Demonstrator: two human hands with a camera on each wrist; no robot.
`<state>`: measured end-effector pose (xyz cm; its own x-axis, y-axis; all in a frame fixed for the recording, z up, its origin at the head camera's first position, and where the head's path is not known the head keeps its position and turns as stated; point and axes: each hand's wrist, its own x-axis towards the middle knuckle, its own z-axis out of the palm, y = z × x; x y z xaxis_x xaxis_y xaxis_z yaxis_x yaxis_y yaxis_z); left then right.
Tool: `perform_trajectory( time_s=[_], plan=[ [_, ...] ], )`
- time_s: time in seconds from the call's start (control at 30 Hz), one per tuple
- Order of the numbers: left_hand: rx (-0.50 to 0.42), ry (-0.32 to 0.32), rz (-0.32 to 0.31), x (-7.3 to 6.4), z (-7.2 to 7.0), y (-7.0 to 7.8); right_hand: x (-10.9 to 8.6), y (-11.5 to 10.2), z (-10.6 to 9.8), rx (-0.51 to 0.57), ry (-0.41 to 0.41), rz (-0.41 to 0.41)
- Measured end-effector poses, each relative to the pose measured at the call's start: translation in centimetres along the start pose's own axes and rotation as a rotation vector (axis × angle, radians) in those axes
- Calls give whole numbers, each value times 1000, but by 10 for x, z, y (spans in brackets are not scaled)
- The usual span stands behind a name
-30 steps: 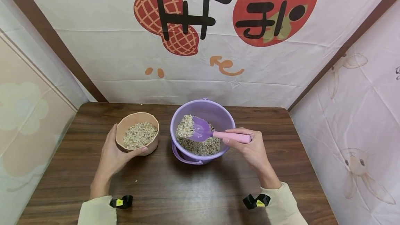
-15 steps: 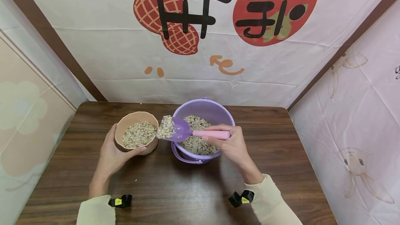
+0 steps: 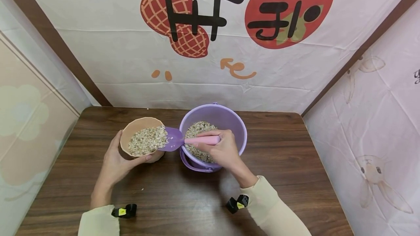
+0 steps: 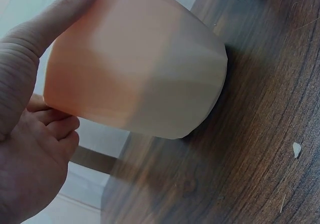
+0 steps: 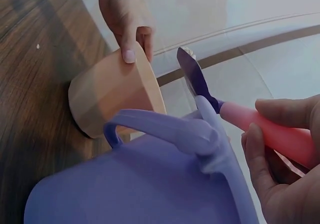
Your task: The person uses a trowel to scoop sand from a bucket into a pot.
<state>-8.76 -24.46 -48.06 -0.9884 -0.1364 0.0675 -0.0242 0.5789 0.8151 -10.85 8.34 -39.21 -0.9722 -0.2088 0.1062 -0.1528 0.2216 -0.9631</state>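
A peach, faceted bowl [image 3: 139, 124] of pale grain flakes stands at the left, tilted a little. My left hand [image 3: 115, 165] holds its side, with the thumb [image 4: 55, 18] along the wall in the left wrist view. In my right hand [image 3: 226, 152] is a small shovel [image 3: 174, 139], pinched by its pink handle [image 3: 203, 140]. The purple blade carries flakes [image 3: 160, 137] at its tip, over the bowl's right rim. Below the handle, a purple bucket [image 3: 231, 117] contains more flakes [image 3: 198, 128], partly hidden by the right hand.
The bucket's handle [image 3: 195, 166] hangs down at its front left. Stray flakes [image 4: 296, 150] lie on the brown wooden table [image 3: 279, 163]. A printed cloth [image 3: 279, 94] hangs behind the table, with more cloth at both sides.
My right hand has carried the loaded shovel left, from above the bucket to the bowl's right rim. The left hand and bowl have barely moved.
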Motion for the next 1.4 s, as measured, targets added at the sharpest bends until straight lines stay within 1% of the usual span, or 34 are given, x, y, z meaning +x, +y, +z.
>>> perform_trajectory(
  time_s=[0.17,0.33,0.53,0.73,0.97,1.17,1.4],
  plan=[
    [5,-8,10,0,-2,0,4,-3,8,-63,5,-2],
    [4,-15,2,0,-3,1,6,-7,15,-155,20,-24],
    [-3,-8,3,0,-2,1,6,-15,20,-265,47,-18],
    [-3,-4,1,0,-1,0,8,-22,24,-316,35,-47],
    [1,-15,-9,0,-1,0,11,-27,30,-414,10,-86],
    [8,-24,-11,1,-1,0,13,-29,35,-457,-8,-114],
    [-1,-18,-15,0,-1,0,19,-29,42,-458,-30,-134]
  ],
)
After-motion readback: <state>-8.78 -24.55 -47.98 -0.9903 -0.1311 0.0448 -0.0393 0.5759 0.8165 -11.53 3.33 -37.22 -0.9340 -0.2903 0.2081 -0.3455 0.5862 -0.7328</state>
